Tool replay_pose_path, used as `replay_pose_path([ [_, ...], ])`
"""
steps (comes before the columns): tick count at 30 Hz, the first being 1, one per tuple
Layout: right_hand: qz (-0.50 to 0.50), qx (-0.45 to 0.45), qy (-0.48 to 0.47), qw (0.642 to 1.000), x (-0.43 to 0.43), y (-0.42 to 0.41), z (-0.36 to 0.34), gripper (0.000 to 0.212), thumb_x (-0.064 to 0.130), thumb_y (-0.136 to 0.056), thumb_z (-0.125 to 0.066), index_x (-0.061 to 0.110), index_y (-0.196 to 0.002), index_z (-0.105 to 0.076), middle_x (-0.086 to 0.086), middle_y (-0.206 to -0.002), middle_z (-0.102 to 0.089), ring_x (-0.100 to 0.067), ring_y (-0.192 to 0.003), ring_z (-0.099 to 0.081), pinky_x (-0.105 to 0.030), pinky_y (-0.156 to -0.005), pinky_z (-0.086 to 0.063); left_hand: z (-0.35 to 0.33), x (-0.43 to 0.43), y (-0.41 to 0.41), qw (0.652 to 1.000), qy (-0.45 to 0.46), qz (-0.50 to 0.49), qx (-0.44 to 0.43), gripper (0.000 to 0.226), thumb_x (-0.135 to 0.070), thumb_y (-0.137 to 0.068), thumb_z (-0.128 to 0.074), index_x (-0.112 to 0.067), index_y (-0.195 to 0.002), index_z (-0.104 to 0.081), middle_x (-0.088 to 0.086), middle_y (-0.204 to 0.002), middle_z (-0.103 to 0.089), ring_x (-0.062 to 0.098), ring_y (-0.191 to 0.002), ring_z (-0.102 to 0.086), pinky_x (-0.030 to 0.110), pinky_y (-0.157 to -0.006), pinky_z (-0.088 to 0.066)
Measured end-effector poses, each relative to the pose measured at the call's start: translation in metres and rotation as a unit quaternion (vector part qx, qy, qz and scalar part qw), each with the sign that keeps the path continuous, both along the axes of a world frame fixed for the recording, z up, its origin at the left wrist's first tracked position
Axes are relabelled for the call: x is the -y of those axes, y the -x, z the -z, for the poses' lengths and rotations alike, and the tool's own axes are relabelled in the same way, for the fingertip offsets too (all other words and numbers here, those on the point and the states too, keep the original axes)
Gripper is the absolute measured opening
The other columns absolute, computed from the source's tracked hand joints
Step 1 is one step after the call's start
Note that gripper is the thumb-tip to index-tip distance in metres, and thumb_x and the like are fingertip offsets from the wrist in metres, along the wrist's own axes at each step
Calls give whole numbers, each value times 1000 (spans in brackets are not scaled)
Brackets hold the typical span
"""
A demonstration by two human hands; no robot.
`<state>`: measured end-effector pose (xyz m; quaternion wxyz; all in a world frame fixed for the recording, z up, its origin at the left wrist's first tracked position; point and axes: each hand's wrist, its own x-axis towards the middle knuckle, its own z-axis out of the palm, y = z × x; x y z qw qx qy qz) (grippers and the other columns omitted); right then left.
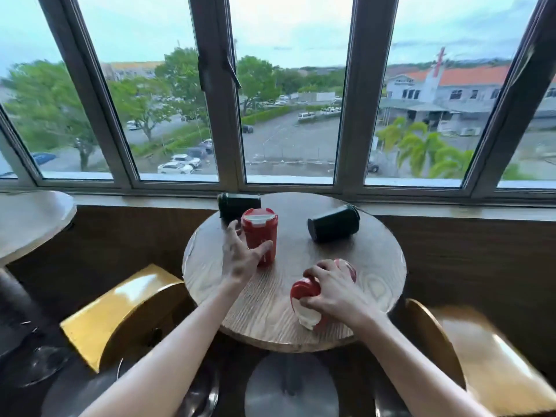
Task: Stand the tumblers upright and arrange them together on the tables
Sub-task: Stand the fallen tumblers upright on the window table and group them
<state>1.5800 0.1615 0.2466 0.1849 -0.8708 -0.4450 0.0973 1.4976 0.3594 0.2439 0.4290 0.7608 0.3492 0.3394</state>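
Gripping upright tumbler, tipped tumbler.

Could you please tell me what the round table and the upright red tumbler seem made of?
The round brown table looks like matte wood or veneer, showing grain rings. The upright red tumbler seems smooth plastic, faintly glossy; coated metal is possible.
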Motion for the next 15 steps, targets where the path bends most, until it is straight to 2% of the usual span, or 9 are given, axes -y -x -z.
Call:
replay_pose_path([
  [2, -1, 7, -15, 1000, -4, 3, 0, 51, 44, -84, -61, 31, -133, -54, 4, -141, -44, -27, -136, -28, -44, -110, -30, 2, -15, -8, 999, 14, 33, 14, 104, -30, -68, -87, -11, -149, -23, 16, -148, -40, 29, -135, -42, 34, -109, -34],
  [4, 1, 14, -34, 999, -6, 2, -2, 46, 44, -86, -60, 31, -131, -57, 8, -139, -49, -22, -133, -35, -42, -107, -37, 6, -27, -15, 997, 32, 62, 22, 110, -29, -64, -89, -15, -149, -21, 15, -147, -42, 29, -133, -44, 41, -112, -37],
  [6, 2, 24, -41, 999, -10, -2, -9, 44, 44, -87, -59, 31, -128, -60, 9, -134, -55, -19, -126, -44, -39, -105, -37, 11, -34, -21, 996, 37, 77, 26, 109, -25, -62, -90, -17, -147, -23, 12, -143, -46, 27, -131, -46, 45, -111, -39],
  [9, -18, 11, -18, 1000, -18, -14, -24, 40, 46, -89, -56, 31, -125, -62, 7, -127, -61, -18, -119, -53, -36, -103, -40, 15, -40, -29, 995, 48, 76, 34, 100, -13, -61, -90, -17, -141, -31, 4, -134, -51, 24, -125, -50, 35, -105, -41],
  [12, -21, -56, 0, 998, -29, -35, -39, 39, 48, -91, -54, 31, -125, -62, 5, -124, -64, -17, -111, -58, -34, -97, -48, 17, -45, -31, 995, 67, 70, 20, 91, -14, -60, -91, -15, -136, -40, 3, -126, -59, 18, -113, -54, 25, -93, -42],
  [13, -21, -82, 0, 996, -34, -43, -44, 38, 49, -92, -53, 31, -124, -62, 4, -123, -64, -15, -105, -60, -28, -90, -51, 16, -48, -30, 996, 59, 72, 10, 89, -17, -60, -91, -16, -134, -42, 3, -124, -60, 16, -109, -54, 25, -91, -43],
  [15, -19, -132, 5, 991, -45, -59, -53, 36, 47, -96, -50, 28, -124, -62, 5, -114, -62, -9, -87, -59, -8, -59, -50, 17, -54, -27, 996, 39, 85, -7, 89, -24, -57, -93, -18, -131, -44, 4, -122, -63, 19, -110, -57, 28, -93, -46],
])
